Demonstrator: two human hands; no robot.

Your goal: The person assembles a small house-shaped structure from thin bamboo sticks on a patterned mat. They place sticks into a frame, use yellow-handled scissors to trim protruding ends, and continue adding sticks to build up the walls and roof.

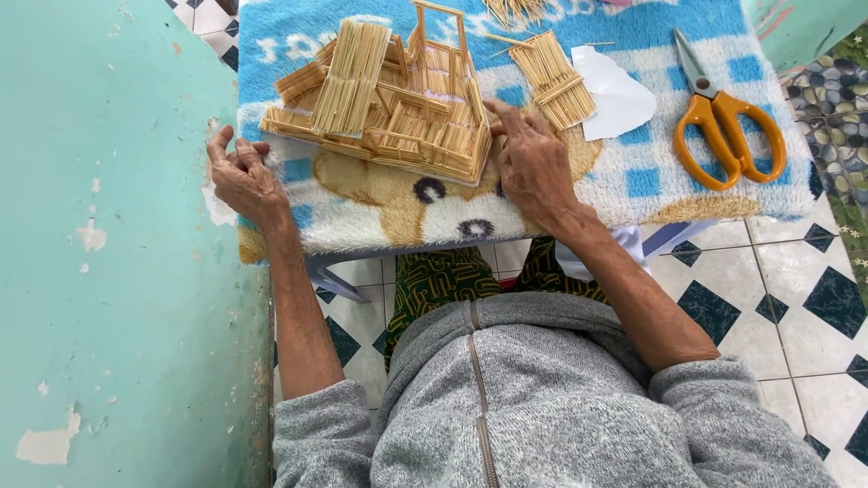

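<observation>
A small house model made of thin wooden sticks stands on a fluffy blue and white cloth with a bear picture. My left hand rests on the cloth's left edge, just below the model's left corner, fingers loosely spread and holding nothing. My right hand lies on the cloth against the model's right side, its fingertips touching the base corner. A flat panel of glued sticks lies to the right of the model.
Orange-handled scissors lie at the cloth's right. A white paper scrap sits beside the stick panel. Loose sticks lie at the far edge. A teal wall rises close on the left. Tiled floor shows below.
</observation>
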